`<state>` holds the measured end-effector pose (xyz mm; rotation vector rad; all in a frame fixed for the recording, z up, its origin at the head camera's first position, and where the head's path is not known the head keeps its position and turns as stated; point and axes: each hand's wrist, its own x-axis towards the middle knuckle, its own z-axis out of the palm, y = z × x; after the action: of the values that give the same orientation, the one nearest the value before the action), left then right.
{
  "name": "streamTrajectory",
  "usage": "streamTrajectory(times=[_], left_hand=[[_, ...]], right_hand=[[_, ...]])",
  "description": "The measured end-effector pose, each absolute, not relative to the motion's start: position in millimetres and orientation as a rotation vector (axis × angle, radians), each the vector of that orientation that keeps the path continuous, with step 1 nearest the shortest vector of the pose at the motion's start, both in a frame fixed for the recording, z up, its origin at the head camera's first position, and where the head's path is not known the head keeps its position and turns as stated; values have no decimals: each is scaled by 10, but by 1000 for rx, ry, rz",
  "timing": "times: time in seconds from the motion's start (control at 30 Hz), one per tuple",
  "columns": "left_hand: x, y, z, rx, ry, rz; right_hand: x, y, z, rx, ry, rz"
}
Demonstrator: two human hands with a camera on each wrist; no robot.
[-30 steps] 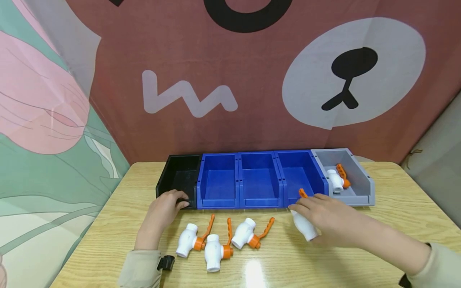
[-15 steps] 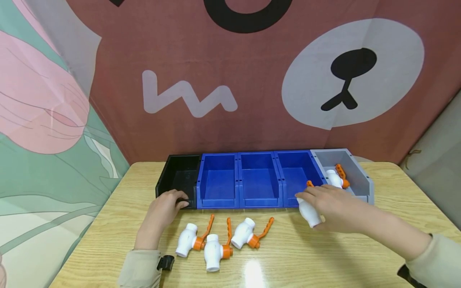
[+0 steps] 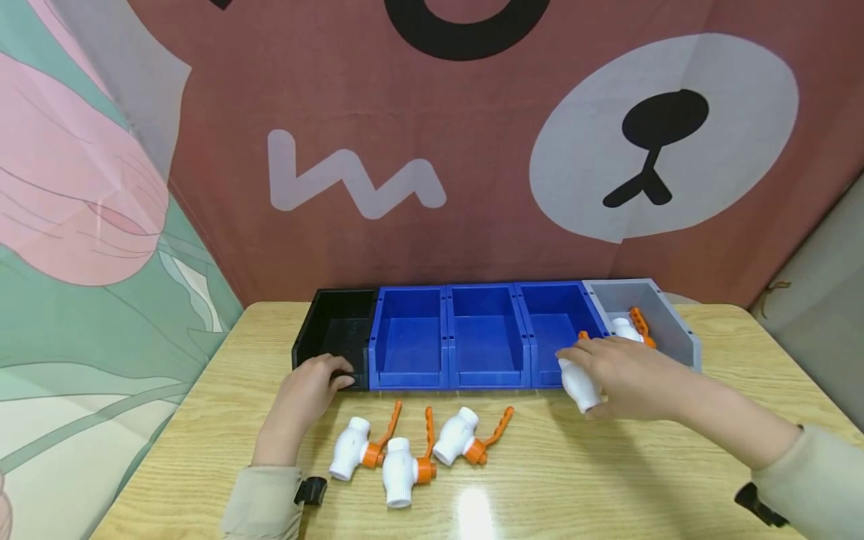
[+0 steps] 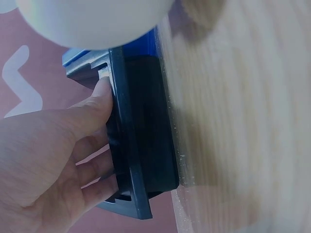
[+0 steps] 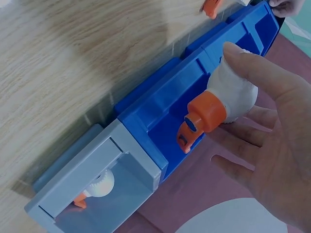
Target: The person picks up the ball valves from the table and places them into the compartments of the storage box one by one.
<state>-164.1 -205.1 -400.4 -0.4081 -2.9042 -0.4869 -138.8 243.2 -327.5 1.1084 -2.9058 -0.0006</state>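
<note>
Right fingers (image 5: 233,167) grip a valve (image 5: 235,92) near a blue bin (image 3: 548,377) (left fingers (image 4: 99,167) hold a black bin's rim (image 4: 127,121)).

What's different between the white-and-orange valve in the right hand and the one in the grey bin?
The held valve is gripped above the table by the right hand; the binned valve lies in the grey bin.
From the head view, the held valve shows mostly white body and just a tip of orange; the binned valve is partly hidden behind the hand, its orange handle plainer.
Both have white bodies with orange parts.
</note>
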Motion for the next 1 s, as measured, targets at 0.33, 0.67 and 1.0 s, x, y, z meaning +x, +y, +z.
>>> streamTrajectory(times=[0.33, 0.67, 1.0], left_hand=[[-1641, -2052, -3997, -415, -2902, -478], [-1653, -2052, -4000, -421, -2901, -473], [-1643, -2046, -4006, -401, -2913, -480]], right_hand=[[-1536, 2474, -3290, 1043, -2941, 30], [-1687, 2472, -3306, 981, -3018, 93], [-1903, 2402, -3299, 897, -3133, 149]])
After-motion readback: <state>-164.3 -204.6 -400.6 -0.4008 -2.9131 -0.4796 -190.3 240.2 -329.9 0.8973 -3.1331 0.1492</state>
